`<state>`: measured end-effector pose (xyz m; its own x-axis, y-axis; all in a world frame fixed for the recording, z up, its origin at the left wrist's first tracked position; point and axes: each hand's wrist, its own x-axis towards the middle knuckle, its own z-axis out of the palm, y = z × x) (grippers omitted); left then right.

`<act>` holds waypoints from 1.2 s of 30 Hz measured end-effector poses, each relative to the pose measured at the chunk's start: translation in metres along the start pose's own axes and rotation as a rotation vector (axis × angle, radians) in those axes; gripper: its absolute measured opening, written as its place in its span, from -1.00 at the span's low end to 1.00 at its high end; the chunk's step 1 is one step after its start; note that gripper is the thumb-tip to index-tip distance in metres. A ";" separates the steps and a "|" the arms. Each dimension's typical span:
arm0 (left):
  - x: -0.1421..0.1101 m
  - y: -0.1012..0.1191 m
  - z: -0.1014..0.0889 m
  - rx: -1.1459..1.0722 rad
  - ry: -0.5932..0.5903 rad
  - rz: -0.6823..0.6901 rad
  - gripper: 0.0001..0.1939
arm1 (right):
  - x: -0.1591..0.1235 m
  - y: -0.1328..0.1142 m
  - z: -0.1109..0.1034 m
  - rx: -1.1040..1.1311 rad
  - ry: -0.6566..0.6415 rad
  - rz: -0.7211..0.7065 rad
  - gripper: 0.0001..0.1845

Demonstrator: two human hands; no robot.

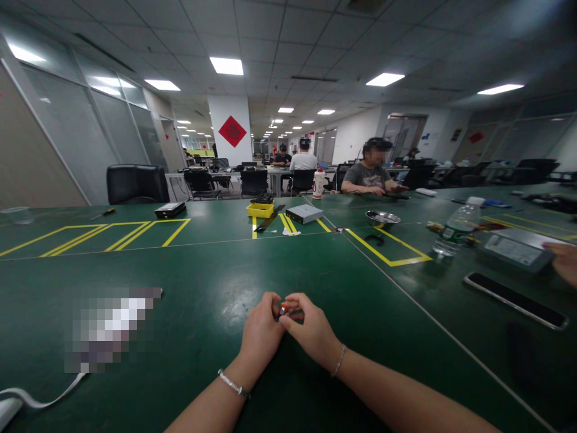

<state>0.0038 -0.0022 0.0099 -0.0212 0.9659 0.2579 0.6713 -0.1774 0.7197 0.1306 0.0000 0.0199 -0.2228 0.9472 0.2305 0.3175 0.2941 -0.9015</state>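
Red-and-silver piece [283,310], tiny and mostly hidden by fingers, sat at the centre of the dial, pinched between the fingertips of the left hand [261,329] and right hand [314,332]; both hands were curled narrow around it, above the green desk [202,319]. I could not tell exactly what it was. To my mind the risk was a drop: with so little to grip, one fingertip slipping could have sent it skidding over the glossy top. Near 12 o'clock, the yellow tray [260,211] and silver metal box [301,214] might have hidden it; at 3 o'clock lay a smartphone [515,300].
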 end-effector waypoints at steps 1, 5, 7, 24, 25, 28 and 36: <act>0.000 0.001 -0.001 0.021 -0.017 0.006 -0.82 | 0.000 0.000 0.001 0.014 0.009 0.028 -0.66; -0.001 0.005 -0.003 0.152 -0.083 0.071 -0.90 | 0.004 0.005 0.005 0.063 0.017 0.123 -0.66; -0.002 0.006 -0.004 0.211 -0.101 0.095 -0.87 | 0.007 0.009 0.005 0.087 -0.004 0.152 -0.67; -0.001 0.001 0.001 0.062 -0.156 0.186 -0.78 | 0.014 0.021 -0.009 0.164 -0.130 0.181 -0.71; -0.001 0.001 0.000 0.062 -0.136 0.195 -0.79 | 0.014 0.020 -0.009 0.221 -0.154 0.188 -0.74; 0.000 0.001 -0.001 0.044 -0.098 0.223 -0.76 | 0.015 0.014 -0.011 0.360 -0.190 0.270 -0.84; -0.001 0.004 -0.003 0.070 -0.087 0.256 -0.75 | 0.014 0.010 -0.014 0.610 -0.178 0.443 -0.75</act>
<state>0.0041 -0.0048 0.0140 0.2174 0.9044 0.3671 0.6961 -0.4073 0.5913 0.1440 0.0185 0.0190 -0.3546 0.9102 -0.2140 -0.1411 -0.2784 -0.9501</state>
